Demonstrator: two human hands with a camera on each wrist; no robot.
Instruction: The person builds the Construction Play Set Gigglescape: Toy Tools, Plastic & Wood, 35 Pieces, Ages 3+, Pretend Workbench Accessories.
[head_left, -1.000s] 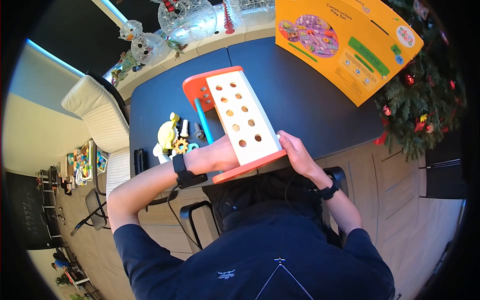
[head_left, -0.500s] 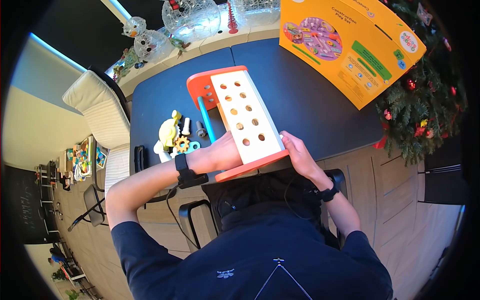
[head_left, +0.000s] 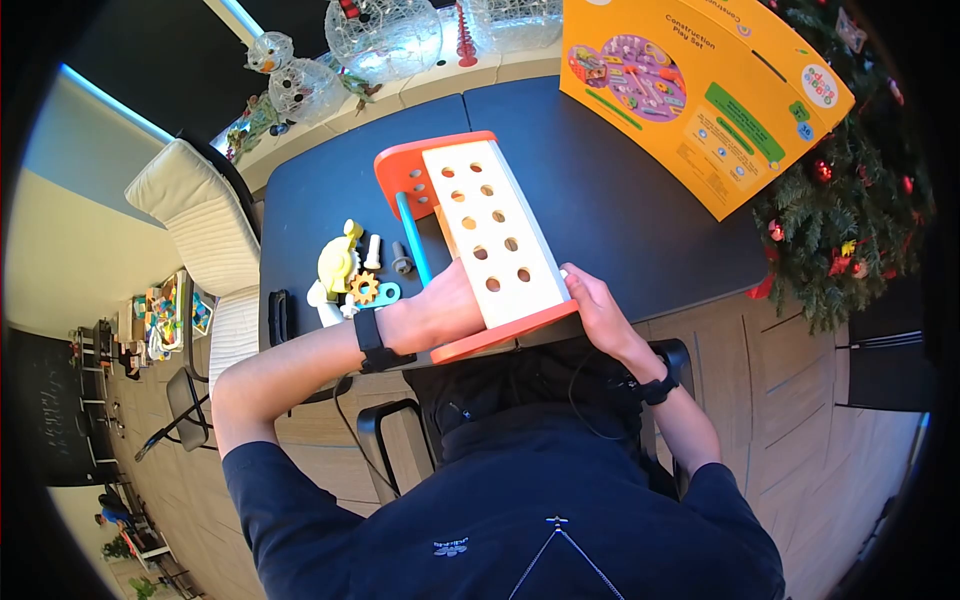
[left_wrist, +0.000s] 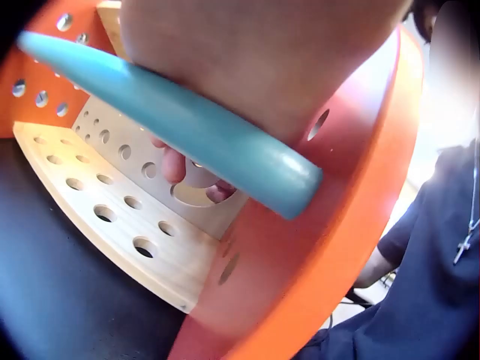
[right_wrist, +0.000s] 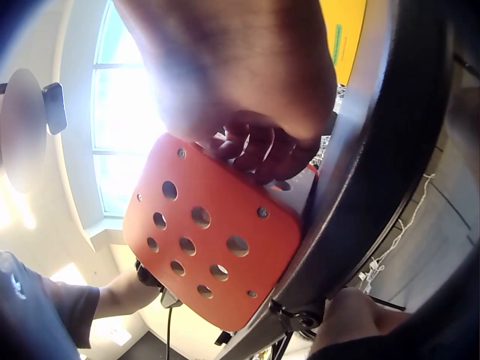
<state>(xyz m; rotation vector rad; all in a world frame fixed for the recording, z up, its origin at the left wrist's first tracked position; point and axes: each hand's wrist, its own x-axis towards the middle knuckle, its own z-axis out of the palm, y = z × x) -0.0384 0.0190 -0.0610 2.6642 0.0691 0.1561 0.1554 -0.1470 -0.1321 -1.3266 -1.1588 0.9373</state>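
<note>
One bench (head_left: 490,235), "Construction Play Set" box (head_left: 700,80)

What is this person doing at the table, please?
The person has both hands at a toy bench on a dark table. The left hand reaches inside, past its blue bar, with fingertips near a holed panel. The right hand is at the outer side, beside the near orange end; whether it pinches anything is unclear. Loose toy parts lie to the left.
</note>
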